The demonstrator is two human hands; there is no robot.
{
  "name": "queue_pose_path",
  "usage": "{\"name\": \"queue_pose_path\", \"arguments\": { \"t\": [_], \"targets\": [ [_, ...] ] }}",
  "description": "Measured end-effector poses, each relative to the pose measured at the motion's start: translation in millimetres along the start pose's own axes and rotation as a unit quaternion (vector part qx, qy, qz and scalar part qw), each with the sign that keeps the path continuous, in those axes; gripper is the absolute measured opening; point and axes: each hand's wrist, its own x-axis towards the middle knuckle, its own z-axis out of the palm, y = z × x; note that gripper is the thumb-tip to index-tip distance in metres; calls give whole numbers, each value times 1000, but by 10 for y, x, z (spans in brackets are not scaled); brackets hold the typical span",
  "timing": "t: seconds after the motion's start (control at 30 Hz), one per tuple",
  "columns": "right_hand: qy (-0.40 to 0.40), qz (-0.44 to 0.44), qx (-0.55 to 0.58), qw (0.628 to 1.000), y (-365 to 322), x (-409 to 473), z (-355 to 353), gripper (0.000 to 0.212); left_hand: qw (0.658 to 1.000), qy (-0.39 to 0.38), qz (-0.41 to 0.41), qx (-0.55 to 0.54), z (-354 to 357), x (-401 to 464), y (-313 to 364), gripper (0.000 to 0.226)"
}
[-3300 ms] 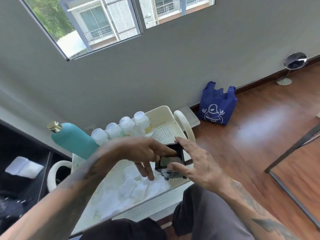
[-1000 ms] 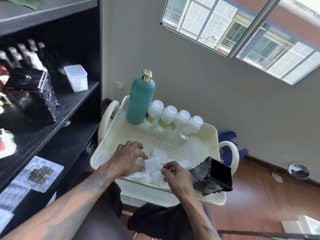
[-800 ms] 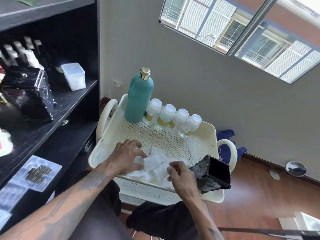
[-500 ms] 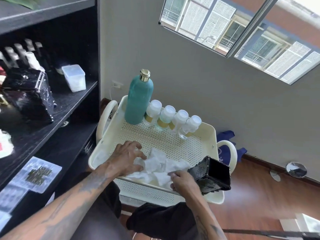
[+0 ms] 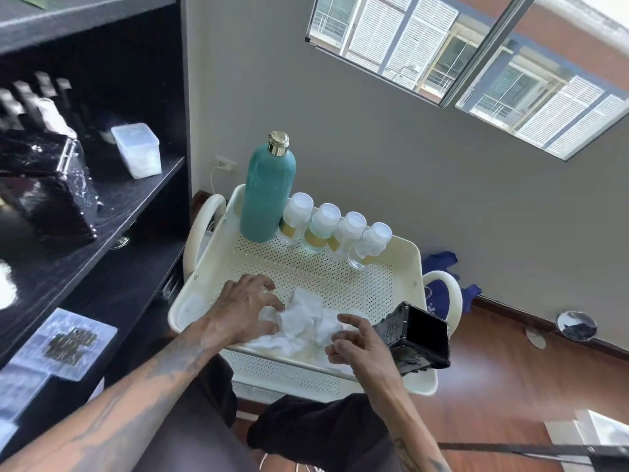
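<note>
A crumpled white tissue wad [image 5: 306, 323] lies at the front of a cream perforated tray [image 5: 340, 277]. My left hand [image 5: 243, 308] rests on the wad's left side, with bent fingers and thumb holding a fold of it. Just right of the wad hovers my right hand [image 5: 357, 342]; its fingers are loosely curled, its thumb is raised, and it holds nothing I can see. A black open-topped box [image 5: 420, 337] sits tilted on the tray's front right corner, right beside my right hand.
A teal bottle with a gold cap [image 5: 267, 195] and several small white-capped bottles [image 5: 326, 228] line the tray's back edge. A black shelf unit [image 5: 85, 206] at left carries a clear tub [image 5: 138, 149] and a black case [image 5: 47, 185]. Wooden floor lies to the right.
Earliest, both hands held the black box over the tray. Since then the box has been left on the tray's corner. In the last second my right hand has let go of the tissue and drawn back.
</note>
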Motion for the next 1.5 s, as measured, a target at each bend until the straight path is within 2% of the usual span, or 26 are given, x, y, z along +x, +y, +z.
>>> {"name": "queue_pose_path", "arguments": {
  "t": [0.17,0.23,0.33,0.43,0.53,0.63,0.8,0.87,1.0,1.1,1.2,1.37,1.5],
  "targets": [
    [13,11,-17,1000,53,-37,-52,20,1000,0,-2,-3,19,15,-9,41],
    [30,13,-100,994,53,-15,-56,14,1000,0,-2,-1,23,19,-14,41],
    [42,-26,-305,951,47,73,-27,30,1000,2,-1,-1,24,27,-14,41],
    [9,-63,-422,904,8,152,74,39,1000,4,1,0,26,25,-19,41],
    [-33,-55,-524,849,-24,225,149,40,1000,3,-1,-1,39,16,-27,41],
    [-48,-30,-560,827,-88,286,175,40,1000,5,1,-1,43,22,-31,41],
    [-11,-76,-585,808,-119,316,231,14,1000,5,2,0,43,30,-31,41],
    [-12,-72,-594,801,-105,321,234,19,1000,6,2,-5,49,20,-38,41],
    [-31,-48,-630,774,-130,365,252,46,1000,8,5,-12,49,20,-37,39],
    [-36,-66,-656,751,-180,394,330,31,1000,8,3,-11,45,18,-36,39],
    [-35,-70,-648,757,-187,413,343,18,1000,5,4,-7,41,7,-35,40],
    [-57,-59,-603,794,-180,388,184,18,1000,-2,3,1,21,13,-14,41],
    [-40,-63,-576,814,-143,357,124,15,1000,-8,2,4,17,6,-14,42]
  ]
}}
